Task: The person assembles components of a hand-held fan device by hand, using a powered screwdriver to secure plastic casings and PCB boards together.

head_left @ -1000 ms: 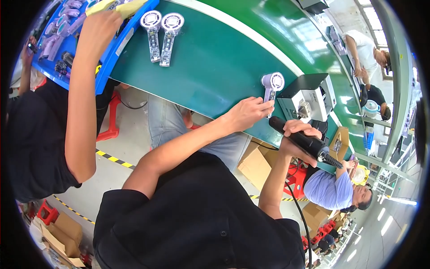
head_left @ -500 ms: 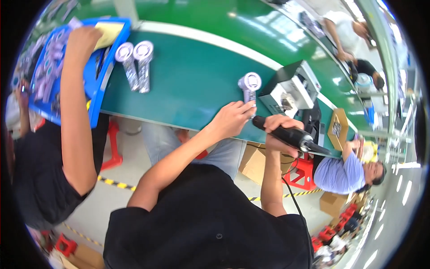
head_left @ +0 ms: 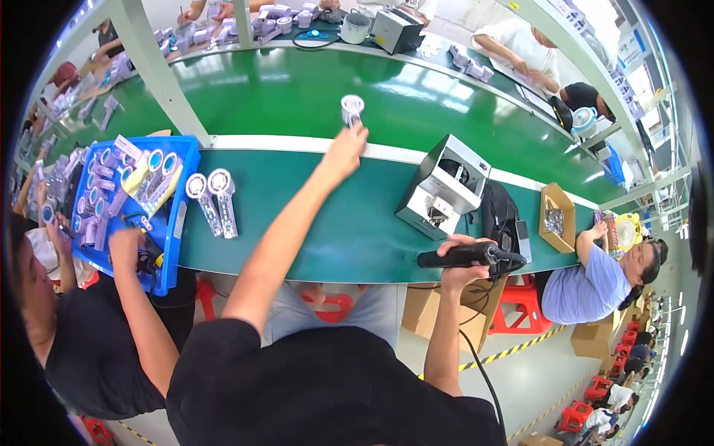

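Observation:
Stretched out to the far edge of the workbench, my left hand [head_left: 344,152] grips the handle of a pale lilac handheld fan [head_left: 352,108], whose round head hangs over the green belt. My right hand [head_left: 465,266] is wrapped around a black corded electric screwdriver [head_left: 457,256], held low at the bench's near edge with its tip to the left. Two more handheld fans [head_left: 221,201] lie side by side on the bench at left, their handles apparently wrapped in clear film. Beyond my right hand stands a box-shaped silver and black screw feeder [head_left: 444,186].
A blue bin [head_left: 184,215] of fan parts sits at left, with a co-worker's hand [head_left: 126,245] in it. Right of the feeder are a black bag [head_left: 500,215] and a cardboard box [head_left: 558,215] of small metal parts. A white post [head_left: 152,70] rises at the far left.
My left hand has carried the fan from beside the screwdriver away to the far belt. The screwdriver has come away from the fan. The co-worker's arm has drawn back, and the view has tilted up.

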`<state>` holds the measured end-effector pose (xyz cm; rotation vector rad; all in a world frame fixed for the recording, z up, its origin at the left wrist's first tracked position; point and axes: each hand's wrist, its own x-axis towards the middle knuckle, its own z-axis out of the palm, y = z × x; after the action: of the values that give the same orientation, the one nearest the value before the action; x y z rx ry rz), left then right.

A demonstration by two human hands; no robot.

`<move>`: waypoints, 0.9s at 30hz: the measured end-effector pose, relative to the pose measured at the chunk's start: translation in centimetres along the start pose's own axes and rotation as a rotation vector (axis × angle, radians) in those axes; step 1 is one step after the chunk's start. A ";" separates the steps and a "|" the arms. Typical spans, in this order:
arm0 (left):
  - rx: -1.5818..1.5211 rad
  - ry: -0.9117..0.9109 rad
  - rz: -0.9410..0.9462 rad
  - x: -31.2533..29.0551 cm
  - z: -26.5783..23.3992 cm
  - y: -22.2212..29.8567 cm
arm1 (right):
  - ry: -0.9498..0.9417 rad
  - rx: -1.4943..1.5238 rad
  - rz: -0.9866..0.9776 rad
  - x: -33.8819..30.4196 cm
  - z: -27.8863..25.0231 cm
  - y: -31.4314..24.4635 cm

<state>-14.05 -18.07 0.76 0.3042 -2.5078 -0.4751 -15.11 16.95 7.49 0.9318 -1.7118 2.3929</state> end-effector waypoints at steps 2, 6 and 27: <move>-0.053 0.063 -0.030 2.0 -1.5 -3.8 | 0.059 -0.049 -0.013 -0.1 0.3 0.4; 0.151 0.249 -0.101 2.2 -6.3 2.8 | 0.274 -0.080 0.032 -0.3 0.6 -0.5; 0.441 0.381 -0.564 -23.0 -12.7 4.4 | -0.030 0.037 -0.252 10.7 6.0 -5.4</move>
<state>11.37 -10.28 1.17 1.1720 -2.1014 -0.0475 -19.20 10.68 18.60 1.1195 -1.4631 2.2636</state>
